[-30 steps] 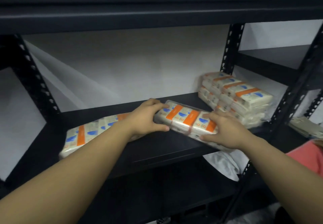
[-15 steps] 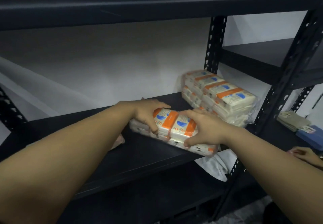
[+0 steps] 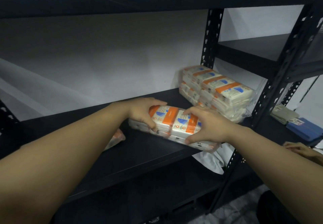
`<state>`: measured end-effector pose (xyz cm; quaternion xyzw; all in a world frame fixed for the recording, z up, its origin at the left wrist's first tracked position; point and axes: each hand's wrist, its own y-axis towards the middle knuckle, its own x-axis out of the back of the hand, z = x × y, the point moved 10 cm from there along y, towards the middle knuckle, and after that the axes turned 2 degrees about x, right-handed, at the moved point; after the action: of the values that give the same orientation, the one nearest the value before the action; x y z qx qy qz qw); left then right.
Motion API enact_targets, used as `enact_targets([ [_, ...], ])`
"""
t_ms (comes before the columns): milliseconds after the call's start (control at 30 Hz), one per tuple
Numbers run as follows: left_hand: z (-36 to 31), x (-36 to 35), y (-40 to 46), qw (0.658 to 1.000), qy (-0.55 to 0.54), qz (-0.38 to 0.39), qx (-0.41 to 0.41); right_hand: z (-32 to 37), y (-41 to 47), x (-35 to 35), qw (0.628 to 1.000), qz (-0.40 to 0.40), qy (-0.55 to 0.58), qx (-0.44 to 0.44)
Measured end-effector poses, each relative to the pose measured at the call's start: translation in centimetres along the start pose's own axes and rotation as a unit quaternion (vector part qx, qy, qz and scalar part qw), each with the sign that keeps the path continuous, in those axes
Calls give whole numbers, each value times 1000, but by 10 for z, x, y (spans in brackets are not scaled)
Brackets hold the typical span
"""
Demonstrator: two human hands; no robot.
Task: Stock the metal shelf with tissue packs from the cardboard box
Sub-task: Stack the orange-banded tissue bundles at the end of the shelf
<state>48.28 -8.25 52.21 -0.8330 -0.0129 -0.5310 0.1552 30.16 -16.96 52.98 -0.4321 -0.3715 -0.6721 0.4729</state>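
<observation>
A white tissue pack with orange bands [image 3: 172,121] lies on the black metal shelf [image 3: 143,152], on top of another pack whose edge shows below it. My left hand [image 3: 144,113] grips its left end, thumb on the front. My right hand [image 3: 208,125] grips its right end, fingers over the top. A stack of tissue packs [image 3: 218,91] stands at the shelf's back right corner. Part of one more tissue pack [image 3: 116,139] shows under my left forearm. The cardboard box is out of view.
A black upright post [image 3: 210,37] stands behind the stack and another post [image 3: 272,91] at the front right. A neighbouring shelf to the right holds a blue item [image 3: 304,127] and folded cloth [image 3: 284,113]. Another person's hand [image 3: 304,151] shows at the right edge.
Both hands have carried the pack rightward, toward the stack at the back right, and turned it. The view has swung right, so the left pack is mostly hidden under my forearm.
</observation>
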Motion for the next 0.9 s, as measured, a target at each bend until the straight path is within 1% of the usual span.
enact_targets([
  [100,11,5,-10,997,-57,-53,9,-8,-13,3,999,-39,1,-24],
  [200,32,7,-25,992,-78,-98,19,-12,-36,9,994,-101,-1,-43],
  [300,46,11,-38,987,-99,-127,13,-17,-65,10,982,-166,35,-77],
  [400,55,11,-52,983,-126,-136,12,-24,-91,2,966,-221,61,-122],
  [467,63,9,-55,983,-117,-143,18,-28,-103,-5,953,-248,87,-147],
  [567,69,7,-55,984,-99,-144,35,-28,-109,-16,942,-252,144,-166],
  [667,68,7,-54,983,-117,-137,39,-27,-110,-18,931,-254,193,-180],
  [767,71,8,-51,980,-139,-135,41,-27,-110,-15,923,-265,207,-188],
  [900,71,15,-53,976,-152,-151,32,-27,-110,-13,911,-282,238,-183],
])
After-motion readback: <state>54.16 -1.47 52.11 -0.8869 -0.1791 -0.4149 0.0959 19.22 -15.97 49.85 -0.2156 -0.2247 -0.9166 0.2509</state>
